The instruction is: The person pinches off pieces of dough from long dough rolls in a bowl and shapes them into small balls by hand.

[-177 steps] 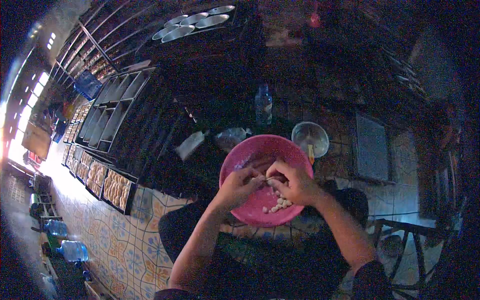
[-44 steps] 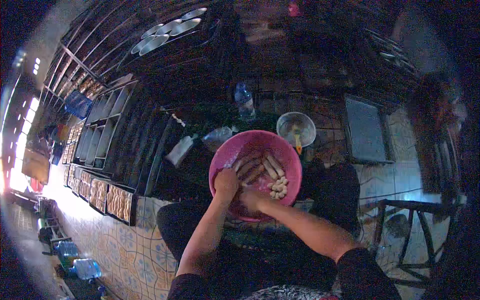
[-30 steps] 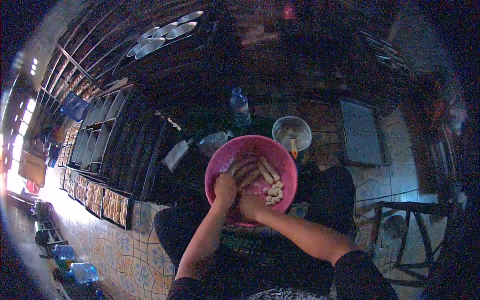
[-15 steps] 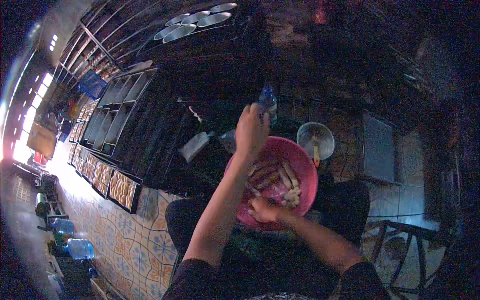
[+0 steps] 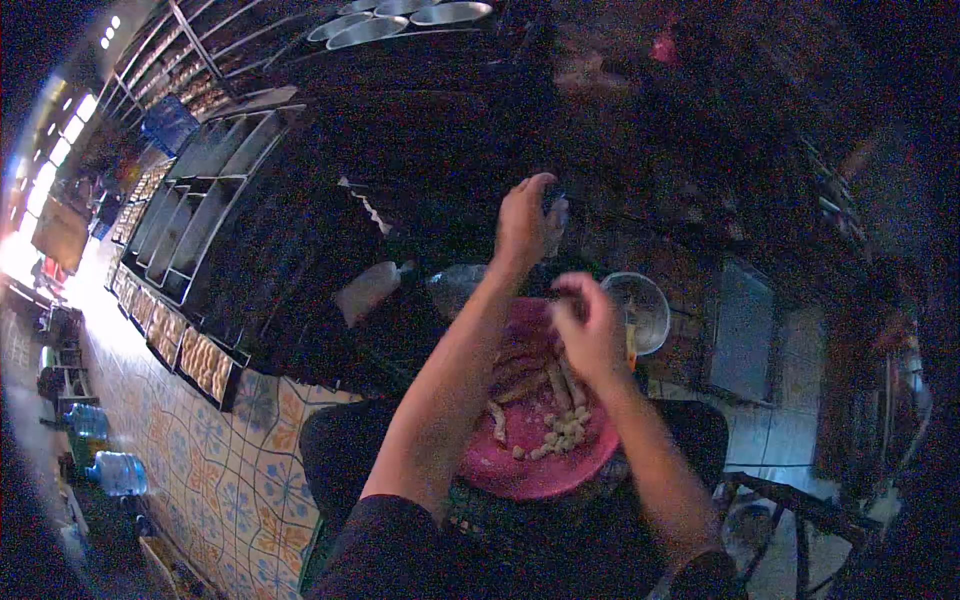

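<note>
My left hand (image 5: 524,222) is closed against a clear plastic bottle (image 5: 558,225) beyond the basin, its fingers curled at the bottle's upper part. My right hand (image 5: 592,335), somewhat blurred, is raised over the far right side of the pink basin (image 5: 520,480). Its thumb and fingers are apart and I see nothing between them. In the basin lie long pale dough-like rolls (image 5: 560,388) and a cluster of small pale lumps (image 5: 566,432). One short, thin strip (image 5: 498,422) lies apart at the left. The forearms hide part of the basin.
A whitish bowl (image 5: 652,312) with an orange-handled tool stands right of the basin. Plastic bags (image 5: 370,292) lie at its left. Trays of pale pieces (image 5: 205,365) and dark metal trays (image 5: 215,215) line the left. Water jugs (image 5: 118,473) stand on the tiled floor; a dark stool (image 5: 800,510) is at right.
My right hand has risen out of the basin toward its far right side. My left hand and the bottle have shifted slightly up and right. The camera view has tilted slightly.
</note>
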